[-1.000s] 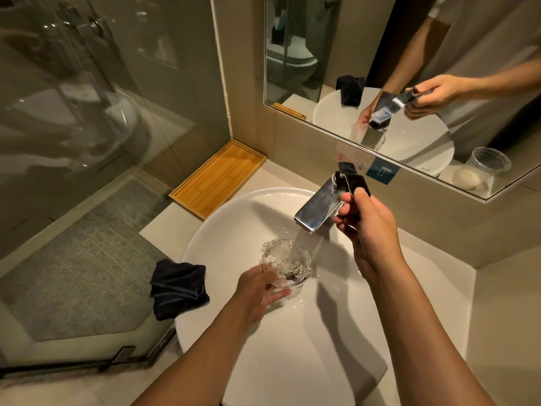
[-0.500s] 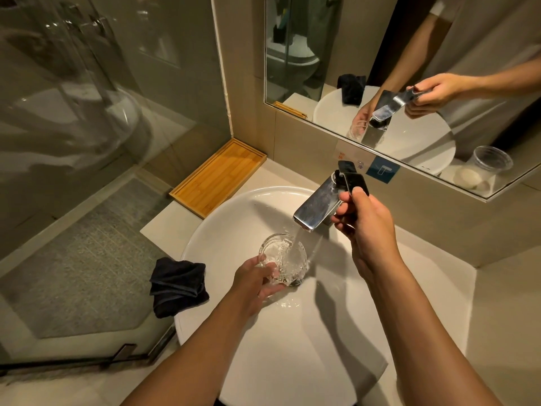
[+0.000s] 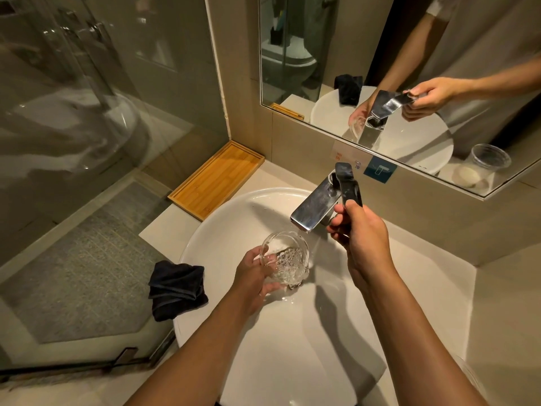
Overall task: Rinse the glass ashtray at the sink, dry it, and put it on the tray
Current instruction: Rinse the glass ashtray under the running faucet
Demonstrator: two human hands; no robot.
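My left hand (image 3: 257, 276) grips the clear glass ashtray (image 3: 285, 257) by its rim and tilts it over the white sink basin (image 3: 222, 230), just below the chrome faucet spout (image 3: 311, 209). Water fills the ashtray and spills from its lower edge. My right hand (image 3: 361, 235) is closed around the faucet's dark lever handle (image 3: 348, 186). A wooden tray (image 3: 216, 180) lies bare on the counter at the back left corner. A dark folded cloth (image 3: 177, 290) rests on the counter left of the basin.
A mirror (image 3: 409, 68) hangs on the wall behind the faucet and reflects a plastic cup (image 3: 483, 165). A glass shower partition (image 3: 73, 112) stands to the left, with a grey floor mat (image 3: 82, 265) below. Counter surface extends right of the basin.
The ashtray has tipped further toward me under the spout and sits slightly lower; the thick stream hitting it has thinned. My right hand stays on the lever.
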